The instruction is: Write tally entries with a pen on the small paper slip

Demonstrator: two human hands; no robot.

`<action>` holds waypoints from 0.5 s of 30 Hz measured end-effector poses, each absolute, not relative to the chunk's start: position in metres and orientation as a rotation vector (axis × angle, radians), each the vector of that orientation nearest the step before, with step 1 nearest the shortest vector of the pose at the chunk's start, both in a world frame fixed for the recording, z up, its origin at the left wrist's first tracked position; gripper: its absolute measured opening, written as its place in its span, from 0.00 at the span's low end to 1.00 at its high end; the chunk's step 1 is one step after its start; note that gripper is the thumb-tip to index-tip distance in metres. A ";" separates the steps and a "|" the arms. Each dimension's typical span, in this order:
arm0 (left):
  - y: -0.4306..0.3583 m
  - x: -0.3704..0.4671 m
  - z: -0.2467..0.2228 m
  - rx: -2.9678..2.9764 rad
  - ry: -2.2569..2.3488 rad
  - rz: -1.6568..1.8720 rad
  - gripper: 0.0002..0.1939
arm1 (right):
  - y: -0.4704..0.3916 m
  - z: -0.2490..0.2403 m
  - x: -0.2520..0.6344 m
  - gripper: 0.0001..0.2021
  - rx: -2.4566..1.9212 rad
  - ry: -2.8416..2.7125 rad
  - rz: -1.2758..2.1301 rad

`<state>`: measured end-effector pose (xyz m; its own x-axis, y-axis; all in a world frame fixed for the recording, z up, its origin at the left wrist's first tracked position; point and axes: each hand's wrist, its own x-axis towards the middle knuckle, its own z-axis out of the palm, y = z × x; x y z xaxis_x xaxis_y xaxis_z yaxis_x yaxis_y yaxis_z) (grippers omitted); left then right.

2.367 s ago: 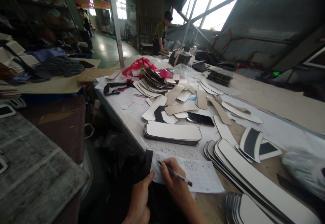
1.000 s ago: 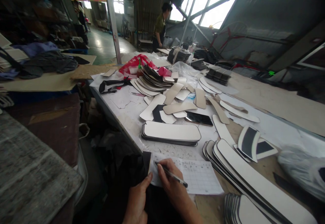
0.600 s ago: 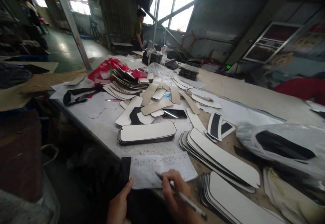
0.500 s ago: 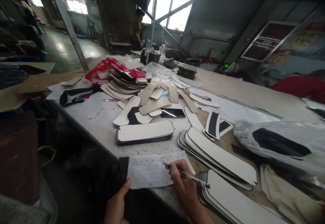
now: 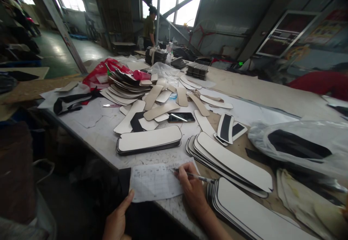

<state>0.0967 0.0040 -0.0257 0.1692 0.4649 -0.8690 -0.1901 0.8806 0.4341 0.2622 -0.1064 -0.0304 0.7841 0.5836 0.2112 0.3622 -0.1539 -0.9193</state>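
A: Held what in the right hand (image 5: 191, 183)?

B: Gripped a pen (image 5: 202, 178) there, fingers closed around the barrel, tip at the upper part of the sheet (image 5: 152, 187).

A: And with the left hand (image 5: 116, 218)?

B: Set the thumb at the near corner of the sheet, close to a dark strip (image 5: 125, 178). Could not tell about a full grip; saw too little of the other fingers.

A: Lay where, that sheet?

B: Lay at the near edge of the worktop (image 5: 146, 158), just in front of a stack of pale pieces (image 5: 149, 138).

A: Got how far with the writing?

B: Made out small marks along the top rows, too blurred to read. Looked partly filled at best. Seemed mostly blank in the middle and lower rows of the grid, though hard to judge at such sharpness.

A: Noticed what else nearby?

B: Spotted a curved stack (image 5: 231, 160) beyond the right hand, another stack (image 5: 244, 207) beside the forearm, and a phone (image 5: 181, 117) among loose pieces (image 5: 162, 111). Saw a plastic bag (image 5: 261, 135) farther over, and a co-worker (image 5: 149, 24) standing well apart in the background.
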 end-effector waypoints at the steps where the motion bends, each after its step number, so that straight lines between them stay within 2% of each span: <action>1: 0.004 0.097 -0.024 0.251 1.332 0.473 0.20 | -0.107 -0.029 0.262 0.12 -1.796 -0.756 0.220; 15: 0.004 0.098 -0.026 0.226 1.301 0.479 0.24 | -0.113 -0.033 0.257 0.13 -1.798 -0.777 0.067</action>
